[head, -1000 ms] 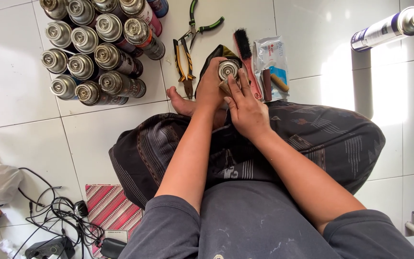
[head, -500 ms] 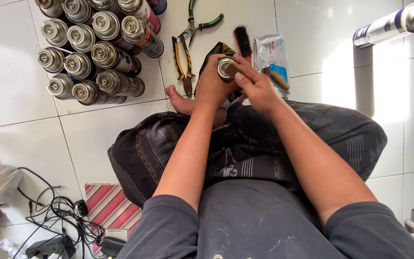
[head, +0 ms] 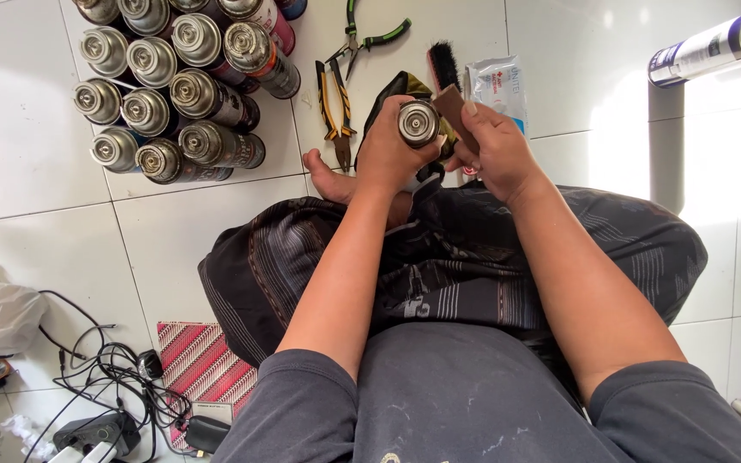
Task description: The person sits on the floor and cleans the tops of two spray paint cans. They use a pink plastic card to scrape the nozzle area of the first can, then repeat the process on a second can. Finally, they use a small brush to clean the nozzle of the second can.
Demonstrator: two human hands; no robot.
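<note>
The person sits on the white tiled floor (head: 27, 129), and the left hand (head: 385, 154) has its fingers wrapped around a metal gas canister (head: 418, 123), holding it upright so its round top faces the camera. The right hand (head: 492, 150) sits just beside the canister, its fingers pinched on a small brown flat piece (head: 454, 114) that touches the canister's rim on the side away from the left fingers. Just beyond the right fingers lie a black-bristled brush (head: 442, 65) and a white wipes packet (head: 499, 84). Beyond the left fingers lie orange-handled pliers (head: 334, 107) and green-handled pliers (head: 362, 39). Further out on the left-hand side stands a cluster of similar canisters (head: 173, 86). Well apart from the right fingers, a lone spray can (head: 718, 45) lies on its side.
</note>
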